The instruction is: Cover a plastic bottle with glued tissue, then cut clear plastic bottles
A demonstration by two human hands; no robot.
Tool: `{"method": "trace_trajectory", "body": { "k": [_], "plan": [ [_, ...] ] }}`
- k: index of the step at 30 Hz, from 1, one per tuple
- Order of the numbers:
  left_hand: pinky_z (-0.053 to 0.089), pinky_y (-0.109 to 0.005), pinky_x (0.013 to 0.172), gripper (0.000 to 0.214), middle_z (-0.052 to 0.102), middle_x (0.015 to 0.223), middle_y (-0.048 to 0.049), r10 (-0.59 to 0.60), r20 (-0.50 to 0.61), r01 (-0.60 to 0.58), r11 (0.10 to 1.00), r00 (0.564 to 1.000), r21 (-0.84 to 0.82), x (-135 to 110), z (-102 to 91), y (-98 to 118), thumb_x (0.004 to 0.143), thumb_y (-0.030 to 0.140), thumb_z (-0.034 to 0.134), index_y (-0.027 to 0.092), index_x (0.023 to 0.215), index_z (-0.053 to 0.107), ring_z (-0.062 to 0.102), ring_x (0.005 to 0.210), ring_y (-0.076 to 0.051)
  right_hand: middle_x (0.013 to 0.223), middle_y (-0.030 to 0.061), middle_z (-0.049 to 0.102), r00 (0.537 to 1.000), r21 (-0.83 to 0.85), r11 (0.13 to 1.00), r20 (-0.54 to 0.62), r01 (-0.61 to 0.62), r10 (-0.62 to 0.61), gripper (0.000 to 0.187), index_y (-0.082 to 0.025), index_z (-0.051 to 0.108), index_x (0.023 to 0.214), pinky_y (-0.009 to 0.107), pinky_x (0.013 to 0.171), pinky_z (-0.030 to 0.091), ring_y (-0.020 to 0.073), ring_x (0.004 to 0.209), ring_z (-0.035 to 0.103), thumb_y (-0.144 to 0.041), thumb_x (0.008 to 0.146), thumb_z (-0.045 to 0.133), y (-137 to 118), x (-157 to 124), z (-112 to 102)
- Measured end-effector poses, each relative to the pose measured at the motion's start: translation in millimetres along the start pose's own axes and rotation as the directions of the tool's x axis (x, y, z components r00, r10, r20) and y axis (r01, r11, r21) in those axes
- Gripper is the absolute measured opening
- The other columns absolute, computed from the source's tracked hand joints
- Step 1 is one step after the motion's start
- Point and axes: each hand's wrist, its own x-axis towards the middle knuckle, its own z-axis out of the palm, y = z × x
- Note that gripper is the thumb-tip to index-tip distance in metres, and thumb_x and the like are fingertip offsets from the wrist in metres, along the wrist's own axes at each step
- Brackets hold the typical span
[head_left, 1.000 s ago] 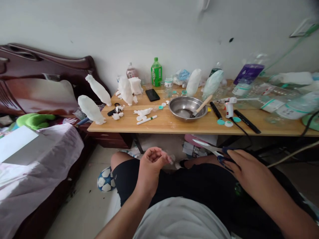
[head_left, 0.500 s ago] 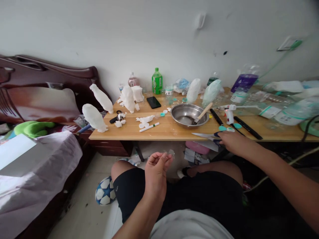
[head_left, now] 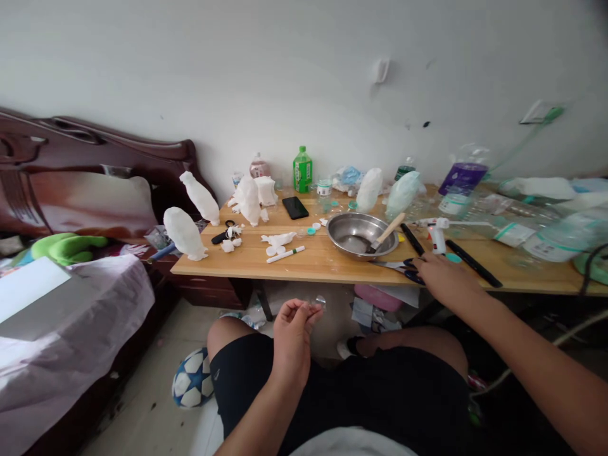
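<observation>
A head-worn camera looks forward and down at both hands (head_left: 292, 326) (head_left: 441, 277).

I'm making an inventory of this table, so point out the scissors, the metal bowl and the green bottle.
Scissors (head_left: 398, 265): head view, blades near the handles.
Metal bowl (head_left: 339, 232): head view, bare inner wall.
Green bottle (head_left: 303, 172): head view, middle of its body.

At six o'clock the left hand (head_left: 292, 334) partly hides a clear scrap (head_left: 321, 301) too small to identify, toward four whether the right hand (head_left: 441, 276) touches the scissors (head_left: 403, 266) is unclear, and at eight the bed (head_left: 95, 323) is cut off.
</observation>
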Motion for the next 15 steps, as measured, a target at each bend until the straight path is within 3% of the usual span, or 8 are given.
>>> {"method": "trace_trajectory", "body": {
  "k": [2,4,5,6,8,10,12,15],
  "plan": [
    [0.054,-0.031,0.080,0.020,0.064,0.069,0.0020,-0.004,0.052,-0.001,0.996,0.999,0.090,12,1.1,-3,0.074,0.031,0.071,0.019,0.075,0.055,0.069,0.076,-0.015,0.099,0.0225,0.067,0.999,0.035,0.999,0.021,0.036,-0.036,0.030,-0.009,0.069,0.101,0.042,0.079,0.049,0.0312,0.097,0.065,-0.020,0.094,0.043,-30,-18,-2],
    [0.054,-0.030,0.072,0.021,0.064,0.066,0.0010,-0.032,0.106,0.016,0.988,0.994,0.155,25,3.8,-3,0.073,0.031,0.073,0.018,0.075,0.057,0.067,0.068,-0.015,0.123,0.0189,0.062,0.995,0.117,0.990,0.050,0.079,-0.086,0.039,-0.015,0.058,0.127,0.041,0.090,0.049,0.0314,0.113,0.060,-0.033,0.094,0.048,-69,-35,1],
    [0.054,-0.029,0.069,0.021,0.064,0.064,0.0007,-0.054,0.145,0.024,0.980,0.988,0.197,31,5.4,-2,0.071,0.031,0.075,0.017,0.074,0.059,0.066,0.064,-0.015,0.127,0.0151,0.062,0.995,0.190,0.980,0.060,0.068,-0.080,0.044,-0.019,0.052,0.134,0.038,0.088,0.052,0.0278,0.111,0.062,-0.038,0.094,0.049,-91,-42,5],
    [0.052,-0.029,0.066,0.021,0.064,0.062,0.0005,-0.073,0.193,0.022,0.967,0.979,0.253,35,6.8,0,0.071,0.030,0.076,0.017,0.074,0.060,0.064,0.061,-0.015,0.125,0.0130,0.064,0.993,0.406,0.913,0.118,-0.038,-0.011,0.047,-0.021,0.048,0.136,0.034,0.084,0.055,0.0241,0.105,0.066,-0.038,0.093,0.052,-113,-47,9],
    [0.050,-0.027,0.063,0.018,0.063,0.063,0.0006,-0.097,0.285,-0.026,0.917,0.954,0.399,41,8.2,6,0.072,0.028,0.075,0.017,0.075,0.062,0.061,0.060,-0.014,0.115,0.0095,0.070,0.968,0.728,0.647,0.246,-0.225,0.060,0.044,-0.022,0.052,0.131,0.030,0.077,0.058,0.0203,0.094,0.070,-0.038,0.091,0.056,-150,-49,17],
    [0.047,-0.025,0.062,0.012,0.063,0.067,0.0005,-0.088,0.337,-0.118,0.829,0.938,0.546,43,6.8,14,0.077,0.027,0.071,0.017,0.077,0.063,0.059,0.063,-0.013,0.097,0.0059,0.074,0.938,0.830,0.447,0.339,-0.333,0.070,0.027,-0.022,0.063,0.111,0.028,0.071,0.058,0.0185,0.082,0.071,-0.038,0.092,0.055,-175,-44,24],
    [0.046,-0.024,0.062,0.008,0.063,0.071,-0.0003,-0.057,0.336,-0.185,0.743,0.940,0.643,46,2.0,21,0.079,0.025,0.068,0.018,0.079,0.063,0.059,0.066,-0.014,0.088,0.0039,0.074,0.929,0.846,0.390,0.362,-0.364,0.084,0.019,-0.022,0.066,0.099,0.026,0.067,0.056,0.0176,0.077,0.070,-0.036,0.092,0.055,-188,-34,29],
    [0.048,-0.026,0.066,0.008,0.068,0.080,-0.0029,0.027,0.304,-0.246,0.658,0.952,0.712,54,-11.7,33,0.082,0.026,0.065,0.020,0.088,0.067,0.063,0.073,-0.017,0.086,0.0024,0.072,0.960,0.839,0.472,0.268,-0.272,0.076,0.011,-0.023,0.065,0.093,0.026,0.069,0.054,0.0172,0.077,0.068,-0.029,0.092,0.056,-194,-18,34]
  ]
}}
